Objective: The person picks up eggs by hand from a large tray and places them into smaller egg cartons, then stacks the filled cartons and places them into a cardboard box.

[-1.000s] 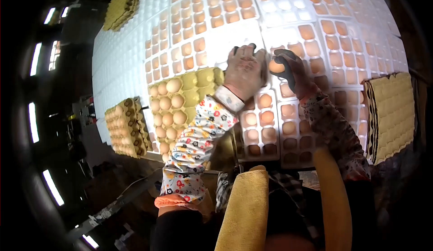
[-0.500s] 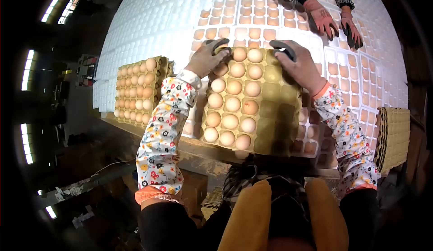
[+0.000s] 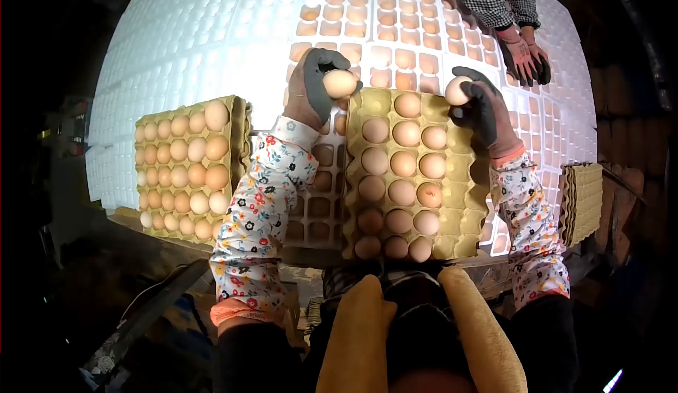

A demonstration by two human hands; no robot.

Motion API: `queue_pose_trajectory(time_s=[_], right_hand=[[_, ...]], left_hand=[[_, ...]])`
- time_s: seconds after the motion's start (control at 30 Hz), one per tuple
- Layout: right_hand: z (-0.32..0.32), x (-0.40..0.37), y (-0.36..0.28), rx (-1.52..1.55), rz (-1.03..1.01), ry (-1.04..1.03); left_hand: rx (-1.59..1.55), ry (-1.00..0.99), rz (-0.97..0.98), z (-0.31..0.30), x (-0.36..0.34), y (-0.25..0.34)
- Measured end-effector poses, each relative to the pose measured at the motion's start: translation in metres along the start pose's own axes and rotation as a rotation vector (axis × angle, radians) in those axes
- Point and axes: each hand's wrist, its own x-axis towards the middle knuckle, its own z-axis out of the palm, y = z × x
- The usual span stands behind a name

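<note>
My left hand (image 3: pixel 311 86), in a dark-coated glove, is closed around a light brown egg (image 3: pixel 340 84) above the far left corner of a pulp egg tray (image 3: pixel 462 216). At the far right corner, my right hand (image 3: pixel 489 110) grips a pale egg (image 3: pixel 458 91) between thumb and fingers. Brown eggs (image 3: pixel 403 163) fill much of the tray's left and middle columns, and one carries a reddish mark (image 3: pixel 429 194). Bare cups show along its right side and at its far left corner. The tray lies near the table edge in front of me.
A stack of pulp trays topped with eggs (image 3: pixel 180 174) stands to the left. White plastic trays (image 3: pixel 212 54) cover the table, many cells holding eggs. Folded pulp trays (image 3: pixel 583 202) lean at the right. Across the table are another person's gloved hands (image 3: pixel 522 57).
Both hands have come off the tray's far edge, each now with an egg. Cups at the tray's far left and right that held eggs are bare. The other person's hands have drawn together.
</note>
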Motion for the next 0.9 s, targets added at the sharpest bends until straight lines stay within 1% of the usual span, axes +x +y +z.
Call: queue_pose_trajectory(time_s=[0.03,0.07,0.1,0.13,0.17,0.2,0.23,0.27,0.3,0.4,0.43,0.47,0.53,0.57,0.6,0.67,0.7,0.73,0.77,0.8,0.83,0.87,0.9], right_hand=[[-0.006,0.010,0.017,-0.148,-0.302,0.019],[-0.004,0.010,0.010,-0.127,-0.287,-0.007],[0.001,0.008,0.002,-0.225,-0.236,-0.064],[0.011,0.008,-0.008,-0.397,-0.171,-0.140],[0.026,0.007,-0.017,-0.591,-0.120,-0.206],[0.047,0.003,-0.023,-0.792,0.021,-0.256],[0.048,0.015,-0.003,-1.031,-0.351,-0.247],[0.056,0.024,0.009,-1.245,-0.744,-0.219],[0.053,0.027,0.007,-1.318,-0.638,-0.281],[0.041,0.020,0.000,-1.111,-0.536,-0.309],[0.035,0.010,-0.001,-0.831,-0.385,-0.266],[0.022,0.004,0.005,-0.298,-0.253,-0.247],[-0.001,-0.016,0.008,0.074,-0.210,-0.097],[-0.004,-0.027,0.006,0.100,-0.317,-0.157],[-0.018,-0.032,-0.005,0.270,-0.023,-0.190],[-0.013,-0.048,-0.012,-0.083,-0.038,-0.196],[-0.018,-0.046,-0.008,-0.414,-0.210,-0.270],[-0.004,-0.057,-0.022,-0.767,-0.293,-0.255],[0.007,-0.060,-0.025,-1.065,-0.393,-0.227],[0.015,-0.062,-0.023,-1.354,-0.486,-0.187],[0.014,-0.052,-0.014,-1.542,-0.504,-0.256],[0.018,-0.045,-0.012,-1.629,-0.460,-0.287],[0.026,-0.039,-0.011,-1.719,-0.423,-0.329]], left_hand=[[-0.536,0.065,-0.313,0.001,0.001,0.015],[-0.728,-0.080,-0.490,-0.002,0.002,0.021],[-0.201,-0.137,-0.416,0.006,0.001,0.020],[0.436,-0.381,-0.192,0.010,-0.011,0.035],[0.760,-0.434,0.035,0.016,-0.024,0.029],[0.897,-0.467,0.154,0.017,-0.029,0.025],[1.032,-0.484,0.280,0.018,-0.033,0.022],[0.988,-0.498,0.301,0.012,-0.026,0.022],[0.941,-0.517,0.324,0.007,-0.022,0.023],[-0.331,-0.299,-0.467,0.003,-0.024,0.044],[-0.504,-0.229,-0.566,0.003,-0.025,0.049],[-0.283,-0.309,-0.432,0.009,-0.024,0.048],[0.164,-0.445,-0.150,0.027,-0.013,0.048],[0.636,-0.581,0.191,0.039,-0.009,0.057],[0.891,-0.641,0.185,0.054,-0.011,0.058],[1.412,-0.732,0.197,0.083,-0.015,0.059],[1.378,-0.744,0.202,0.086,-0.009,0.065],[1.354,-0.757,0.198,0.080,-0.003,0.072],[1.228,-0.582,0.264,0.071,-0.007,0.063],[0.830,-0.507,0.011,0.060,-0.007,0.060],[0.350,-0.405,-0.309,0.059,-0.008,0.064],[-0.135,-0.262,-0.613,0.057,-0.013,0.067],[-0.318,-0.293,-0.619,0.051,-0.017,0.065]])
